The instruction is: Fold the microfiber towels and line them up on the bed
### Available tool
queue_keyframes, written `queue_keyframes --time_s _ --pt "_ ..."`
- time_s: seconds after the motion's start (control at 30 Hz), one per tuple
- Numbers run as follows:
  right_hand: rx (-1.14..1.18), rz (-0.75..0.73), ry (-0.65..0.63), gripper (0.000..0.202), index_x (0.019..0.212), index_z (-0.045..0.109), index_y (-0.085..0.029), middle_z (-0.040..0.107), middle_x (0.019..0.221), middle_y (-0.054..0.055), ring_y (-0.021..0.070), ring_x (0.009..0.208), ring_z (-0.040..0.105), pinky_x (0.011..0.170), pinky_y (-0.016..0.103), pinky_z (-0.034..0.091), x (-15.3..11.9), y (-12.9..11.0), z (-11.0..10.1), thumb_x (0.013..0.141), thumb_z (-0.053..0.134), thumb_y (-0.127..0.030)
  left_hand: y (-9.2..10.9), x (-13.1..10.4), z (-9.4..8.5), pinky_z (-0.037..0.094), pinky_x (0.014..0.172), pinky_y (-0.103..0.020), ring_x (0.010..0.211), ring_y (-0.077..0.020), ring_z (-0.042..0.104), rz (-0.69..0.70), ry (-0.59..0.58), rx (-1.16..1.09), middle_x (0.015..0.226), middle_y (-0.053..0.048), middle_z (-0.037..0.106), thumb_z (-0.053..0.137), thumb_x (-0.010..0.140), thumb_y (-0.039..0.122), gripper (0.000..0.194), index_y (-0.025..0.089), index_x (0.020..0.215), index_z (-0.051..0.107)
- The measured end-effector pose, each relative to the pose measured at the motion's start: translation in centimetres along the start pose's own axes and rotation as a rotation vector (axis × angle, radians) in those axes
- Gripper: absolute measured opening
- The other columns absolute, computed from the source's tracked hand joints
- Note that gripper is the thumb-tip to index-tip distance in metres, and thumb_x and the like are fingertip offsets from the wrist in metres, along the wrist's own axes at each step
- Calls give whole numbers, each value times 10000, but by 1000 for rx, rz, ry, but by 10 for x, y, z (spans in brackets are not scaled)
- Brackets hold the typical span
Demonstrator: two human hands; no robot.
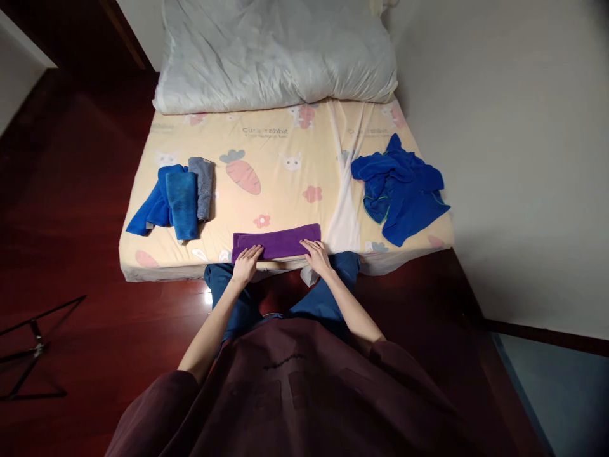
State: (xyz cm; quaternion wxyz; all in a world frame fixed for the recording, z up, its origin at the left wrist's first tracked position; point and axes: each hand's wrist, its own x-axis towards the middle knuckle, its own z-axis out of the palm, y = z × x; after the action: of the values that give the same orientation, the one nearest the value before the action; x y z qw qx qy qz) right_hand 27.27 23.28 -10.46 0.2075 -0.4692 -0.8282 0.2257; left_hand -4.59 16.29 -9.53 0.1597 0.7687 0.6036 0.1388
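A purple towel [280,244], folded into a long narrow strip, lies along the near edge of the bed. My left hand [246,264] rests on its left part with the fingers stretched out. On the right end of the strip lies my right hand [316,256], its fingers also extended and fairly flat. Neither hand is wrapped around the cloth, though my thumbs are partly hard to make out.
Rolled blue towels [182,203] and a rolled grey towel [203,189] lie at the bed's left. A crumpled blue cloth [404,190] lies at the right, near the wall. Behind is a white quilt [276,57]. A black stand [35,346] is on the floor.
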Motion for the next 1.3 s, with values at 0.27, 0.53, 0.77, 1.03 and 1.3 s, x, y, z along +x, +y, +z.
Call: queue_keyframes --time_s 0.27,0.53,0.77,1.03,1.3 --pt "342 192 124 330 1174 714 -216 737 1196 91 265 1168 657 1079 440 490 28 46 -22 859 705 -312 -57 18 -39 486 1032 -460 1126 -317 651 -178 132 -197 1209 -137 723 592 919 363 402 182 1268 675" --pt "472 375 217 442 1121 706 -185 724 1119 104 242 1000 678 938 395 550 62 67 -10 834 687 -522 -74 49 -38 519 793 -316 823 -214 657 -428 242 -465 1020 -90 745 647 870 470 457 159 1202 693" --pt "427 458 268 524 1104 698 -138 717 1060 141 244 957 677 908 380 559 72 73 -2 847 666 -593 -81 65 -28 518 813 -319 855 -221 677 -513 309 -494 1050 -109 748 665 871 441 428 154 1188 681" --pt "210 489 270 418 1195 673 -124 715 1064 155 263 991 680 937 394 556 71 63 -3 940 581 -443 -78 68 -27 512 968 -427 1026 -290 660 -486 333 -296 1150 -164 707 611 916 413 371 145 1164 676" --pt "-172 127 117 510 1543 446 -189 370 1641 108 293 1526 289 1262 546 211 76 -28 9 1052 349 -284 3 70 -9 227 1249 -528 1532 -316 301 -66 174 6 1642 -149 363 385 1024 346 517 172 1494 511"
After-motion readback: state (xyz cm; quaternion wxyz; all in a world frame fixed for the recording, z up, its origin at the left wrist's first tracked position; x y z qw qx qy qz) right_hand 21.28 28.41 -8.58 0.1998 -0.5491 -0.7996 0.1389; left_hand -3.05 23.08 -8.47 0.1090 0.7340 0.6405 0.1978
